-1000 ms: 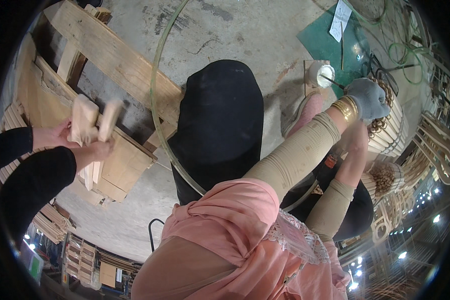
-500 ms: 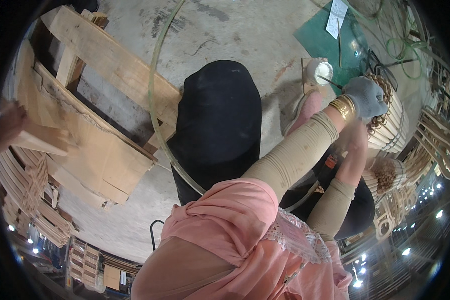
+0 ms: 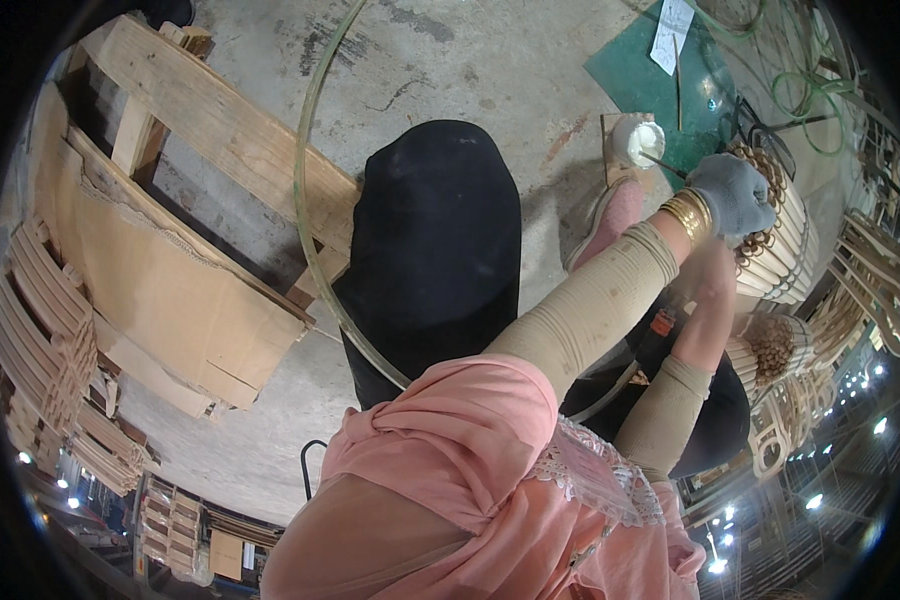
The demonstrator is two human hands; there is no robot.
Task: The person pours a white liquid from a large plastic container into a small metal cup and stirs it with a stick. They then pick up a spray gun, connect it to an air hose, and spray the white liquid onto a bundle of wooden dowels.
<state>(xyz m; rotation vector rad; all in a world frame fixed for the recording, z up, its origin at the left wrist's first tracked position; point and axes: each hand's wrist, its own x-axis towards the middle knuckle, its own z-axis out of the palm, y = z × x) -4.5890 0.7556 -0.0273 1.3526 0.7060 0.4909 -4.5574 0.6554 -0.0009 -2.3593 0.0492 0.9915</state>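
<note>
My left hand (image 3: 732,195) wears a grey glove and lies curled at the brown rounded ends of a bundle of pale wooden spindles (image 3: 785,245). What its fingers close on is hidden. A thin dark stick (image 3: 667,166) runs from the glove's edge to a round white pot (image 3: 635,143) with white stuff in it; whether the glove grips the stick is unclear. My right hand (image 3: 714,268), bare and slightly blurred, reaches up just below the glove, beside the same bundle. Its fingers are hidden behind the left hand.
Another spindle bundle (image 3: 775,350) lies closer in. A green sheet (image 3: 660,85) on the floor carries a paper (image 3: 672,35). At left are a wooden frame (image 3: 220,115), cardboard (image 3: 170,290) and stacked curved wood (image 3: 40,310). A clear hose (image 3: 304,170) crosses beside my knee.
Another person's hand and a pale wooden piece at the far left are gone from view. My hands have hardly moved.
</note>
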